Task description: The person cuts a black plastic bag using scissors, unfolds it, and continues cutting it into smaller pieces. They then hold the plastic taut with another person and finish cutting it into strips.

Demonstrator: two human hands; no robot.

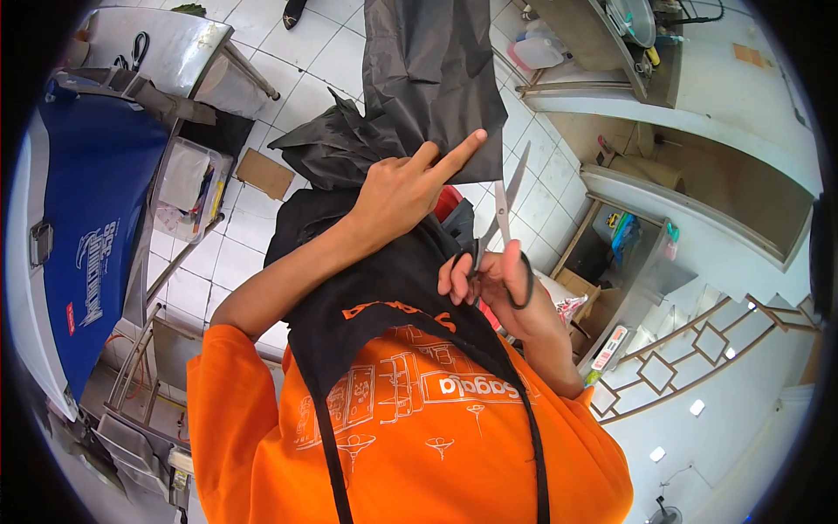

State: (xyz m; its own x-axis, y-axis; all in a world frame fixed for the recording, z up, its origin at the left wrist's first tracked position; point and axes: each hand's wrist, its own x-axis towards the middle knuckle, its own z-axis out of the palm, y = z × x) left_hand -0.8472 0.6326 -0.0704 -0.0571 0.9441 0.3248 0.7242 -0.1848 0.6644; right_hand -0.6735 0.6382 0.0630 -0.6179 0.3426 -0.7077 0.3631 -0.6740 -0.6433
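Note:
A large black plastic sheet [428,79] stretches from the top of the view down to my left hand [401,188]. That hand is closed on its lower part, with the index finger stretched out across it toward the right edge; the thumb is hidden. My right hand [502,284] holds scissors [504,214] with black handles, fingers and thumb in the loops. Their blades are spread and point up, just beside the sheet's lower right corner. A black apron [323,288] over an orange shirt lies below both hands.
White floor tiles [305,109] surround a piece of cardboard [265,174]. On the left are a blue cooler [96,210], a metal table [166,39] and a clear plastic bin [188,192]. Shelving [611,253] stands on the right. A person's foot [294,12] shows at the top.

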